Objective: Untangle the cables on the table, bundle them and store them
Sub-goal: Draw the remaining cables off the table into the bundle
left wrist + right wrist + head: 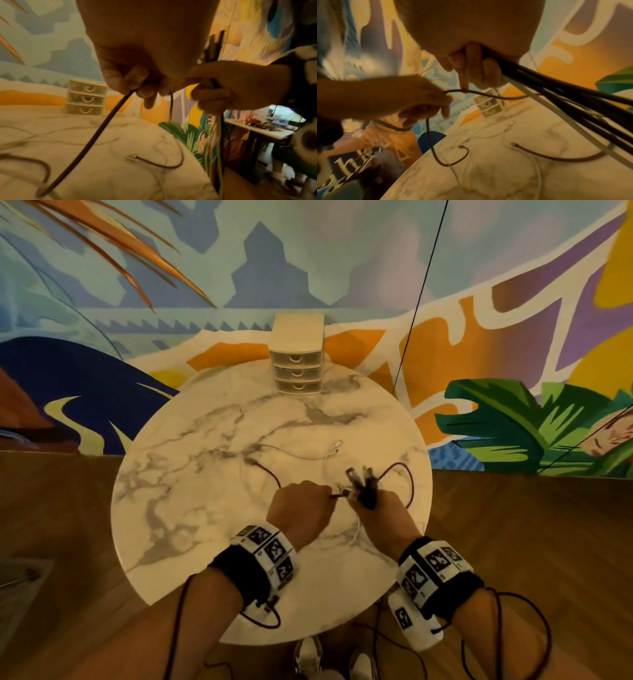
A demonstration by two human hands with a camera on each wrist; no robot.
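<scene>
Above marble table point(191, 508), left hand point(301, 508) pinches maroon cable point(96, 135); right hand point(383, 508) fist-grips cable bundle point(565, 97).

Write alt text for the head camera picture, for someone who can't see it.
Seen from above, a person's left hand pinches a dark red cable while the right hand grips a bunch of dark cables over a round marble table. Thin white cables lie loose on it, and a small three-drawer organizer stands at its far edge.
</scene>
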